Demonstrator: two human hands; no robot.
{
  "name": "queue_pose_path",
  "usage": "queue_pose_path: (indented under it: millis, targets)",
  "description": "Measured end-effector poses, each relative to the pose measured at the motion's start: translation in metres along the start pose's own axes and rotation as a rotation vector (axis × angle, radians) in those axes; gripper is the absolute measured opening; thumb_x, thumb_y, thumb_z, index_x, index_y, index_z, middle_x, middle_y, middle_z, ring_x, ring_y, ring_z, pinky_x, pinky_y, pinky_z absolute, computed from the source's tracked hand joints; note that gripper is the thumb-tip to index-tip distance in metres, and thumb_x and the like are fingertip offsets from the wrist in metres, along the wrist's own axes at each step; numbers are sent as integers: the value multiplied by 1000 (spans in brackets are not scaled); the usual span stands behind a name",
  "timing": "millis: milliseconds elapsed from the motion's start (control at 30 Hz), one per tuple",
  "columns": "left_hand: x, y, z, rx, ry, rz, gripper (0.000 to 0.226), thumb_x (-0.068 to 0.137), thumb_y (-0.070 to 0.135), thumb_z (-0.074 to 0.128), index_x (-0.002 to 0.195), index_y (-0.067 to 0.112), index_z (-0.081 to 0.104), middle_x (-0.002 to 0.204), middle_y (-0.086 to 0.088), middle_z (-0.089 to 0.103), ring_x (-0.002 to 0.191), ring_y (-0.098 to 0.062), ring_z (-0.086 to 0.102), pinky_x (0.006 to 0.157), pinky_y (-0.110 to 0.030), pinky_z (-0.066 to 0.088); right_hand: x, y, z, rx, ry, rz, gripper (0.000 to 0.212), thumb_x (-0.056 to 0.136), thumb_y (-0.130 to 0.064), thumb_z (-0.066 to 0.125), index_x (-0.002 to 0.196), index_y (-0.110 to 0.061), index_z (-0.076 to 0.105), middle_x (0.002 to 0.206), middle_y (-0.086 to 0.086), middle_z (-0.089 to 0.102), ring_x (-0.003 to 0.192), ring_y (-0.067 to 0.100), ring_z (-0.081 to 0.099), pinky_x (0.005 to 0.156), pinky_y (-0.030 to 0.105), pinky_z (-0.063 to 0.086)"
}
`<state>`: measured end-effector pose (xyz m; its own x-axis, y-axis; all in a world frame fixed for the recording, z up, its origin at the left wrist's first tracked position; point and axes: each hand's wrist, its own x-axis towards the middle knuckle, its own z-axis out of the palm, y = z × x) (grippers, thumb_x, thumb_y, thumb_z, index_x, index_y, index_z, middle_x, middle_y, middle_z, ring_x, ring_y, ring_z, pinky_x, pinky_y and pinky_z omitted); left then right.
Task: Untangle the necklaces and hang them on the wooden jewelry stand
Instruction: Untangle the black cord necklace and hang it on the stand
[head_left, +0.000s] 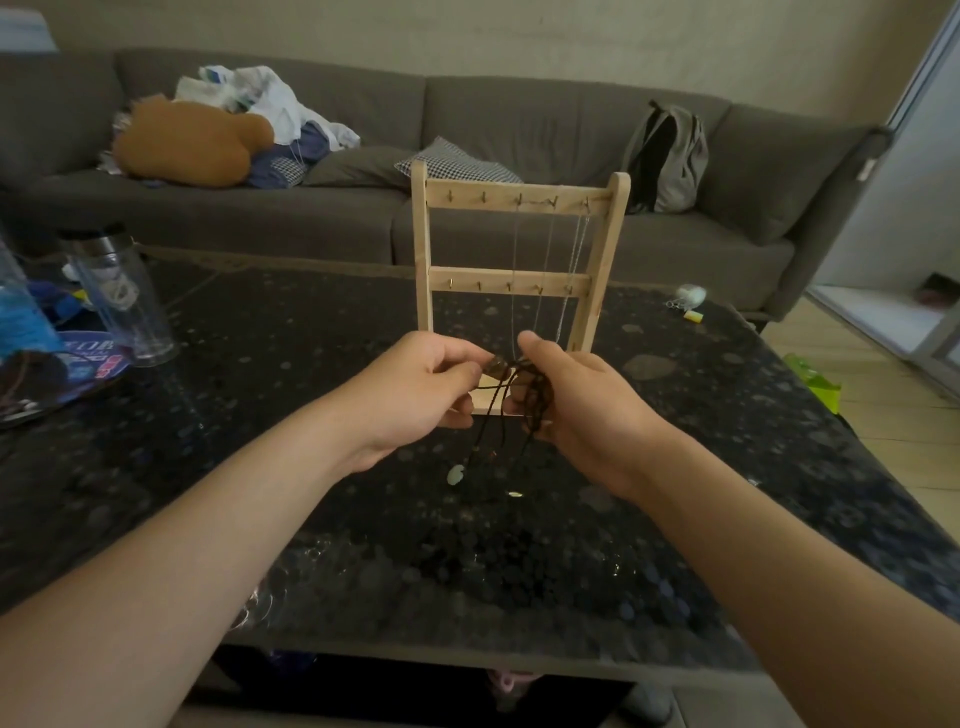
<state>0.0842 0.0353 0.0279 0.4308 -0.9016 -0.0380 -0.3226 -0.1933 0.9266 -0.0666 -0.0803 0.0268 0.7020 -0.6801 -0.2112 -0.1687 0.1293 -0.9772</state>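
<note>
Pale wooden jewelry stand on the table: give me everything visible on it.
The pale wooden jewelry stand stands upright on the dark speckled table. Two uprights carry two cross rails, each with a row of small hooks. Thin silvery chains hang from the top rail's right-hand hooks, down past the lower rail. Its flat base is mostly hidden behind the left hand and right hand, which hold tangled dark cord necklaces; contact with it cannot be told.

A pale wooden stand with two hooked crossbars stands upright on the table; thin chains hang straight from its upper right hooks; nearer, tangled dark cords dangle a pale green pendant.
</note>
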Motion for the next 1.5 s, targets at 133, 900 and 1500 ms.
queue_pose_path:
  millis: [133,900,1500]
  targets:
    - [0,2,1,6,21,-53,33,114,16,49,140,20,69,120,-29,69,87,-15,66,94,-42,66,-2,-6,-1,152,-22,65,36,103,-48,65,117,-14,66,77,-2,67,84,17,65,85,37,49]
    - [-2,9,2,-280,18,-38,17,95,-1,75,106,11,69,115,-26,74,104,-29,75,104,-53,60,-2,-4,-9,213,-190,-37,17,97,-15,62,99,-17,79,76,-3,56,70,12,52,72,30,40]
    - [-2,6,-1,-12,-30,-32,23,110,21,58,116,28,79,73,-1,71,53,-9,47,53,-24,37,-1,0,-11,88,-197,-117,30,100,-15,54,102,-21,82,80,1,64,72,14,60,74,34,44]
